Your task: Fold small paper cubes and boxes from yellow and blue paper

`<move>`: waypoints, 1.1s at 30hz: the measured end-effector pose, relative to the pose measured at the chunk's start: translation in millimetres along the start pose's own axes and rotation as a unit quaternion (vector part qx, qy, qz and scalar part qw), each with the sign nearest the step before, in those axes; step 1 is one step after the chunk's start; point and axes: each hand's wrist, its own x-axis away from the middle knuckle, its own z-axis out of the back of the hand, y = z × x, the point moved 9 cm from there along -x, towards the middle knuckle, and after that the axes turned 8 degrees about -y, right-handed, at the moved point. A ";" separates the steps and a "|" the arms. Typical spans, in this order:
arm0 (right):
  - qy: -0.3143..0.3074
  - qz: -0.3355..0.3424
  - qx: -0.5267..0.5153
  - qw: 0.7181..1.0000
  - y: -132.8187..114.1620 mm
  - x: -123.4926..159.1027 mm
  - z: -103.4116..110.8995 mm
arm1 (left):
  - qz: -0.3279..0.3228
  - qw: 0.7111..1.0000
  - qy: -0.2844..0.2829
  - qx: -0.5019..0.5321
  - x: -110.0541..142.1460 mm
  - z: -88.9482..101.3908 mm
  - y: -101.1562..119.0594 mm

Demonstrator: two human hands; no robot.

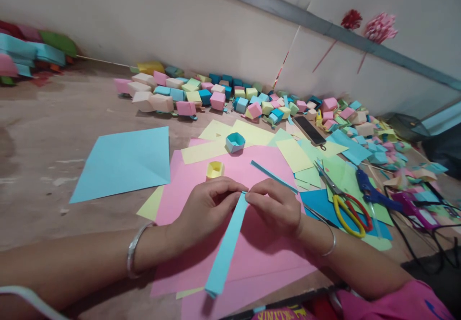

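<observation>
Both my hands meet over a pink paper sheet (266, 243), pinching the far end of a light blue paper strip (226, 245). My left hand (207, 209) grips it from the left, thumb and forefinger closed. From the right, my right hand (275, 205) pinches the same end. The strip slants down toward me, its near end looking folded. Just beyond my fingers stand a small yellow paper box (215, 170) and a small teal paper box (235, 142), both open-topped. A narrow blue strip (273, 177) lies beyond my right hand.
On the left lies a light blue sheet (126, 161). To the right are scissors (347, 209), a blue glue gun (374, 190) and a phone (309, 131). Many small folded paper boxes (218, 100) line the wall. Black cords (403, 243) lie at the right edge.
</observation>
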 end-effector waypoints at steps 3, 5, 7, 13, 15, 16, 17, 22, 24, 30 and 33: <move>0.024 0.108 0.052 0.993 -15.0 3.0 0.2 | -0.031 0.999 -0.005 -0.015 1.1 -1.9 6.1; 0.042 0.114 0.058 0.991 -15.1 3.8 0.0 | -0.032 0.999 -0.010 -0.005 0.6 -3.3 6.3; 0.048 0.109 0.050 0.992 -14.8 4.0 -1.2 | -0.012 1.000 -0.012 0.008 -0.4 -3.6 2.9; 0.043 0.035 0.006 0.998 -4.0 5.3 -4.8 | 0.040 0.997 -0.026 0.062 -1.8 -4.0 -4.9; 0.047 -0.017 -0.031 0.998 6.4 7.0 -5.6 | 0.037 0.997 -0.028 0.064 -1.9 -4.1 -4.2; 0.048 -0.043 -0.053 0.997 11.9 8.2 -6.4 | 0.038 0.997 -0.028 0.065 -2.0 -4.1 -4.6; 0.048 -0.067 -0.076 0.994 17.5 9.3 -7.6 | 0.043 0.996 -0.029 0.068 -2.2 -4.2 -5.8; 0.042 -0.138 -0.146 0.979 37.2 13.1 -13.4 | 0.086 0.989 -0.040 0.112 -4.3 -7.5 -15.0; 0.040 -0.150 -0.163 0.974 41.2 13.2 -14.7 | 0.092 0.986 -0.046 0.130 -5.2 -8.9 -16.4; 0.032 -0.162 -0.240 0.957 41.0 11.8 -20.9 | 0.089 0.978 -0.056 0.182 -5.4 -11.0 -16.7; 0.022 -0.139 -0.251 0.958 34.6 9.9 -21.5 | 0.111 0.967 -0.072 0.218 -3.7 -15.0 -19.0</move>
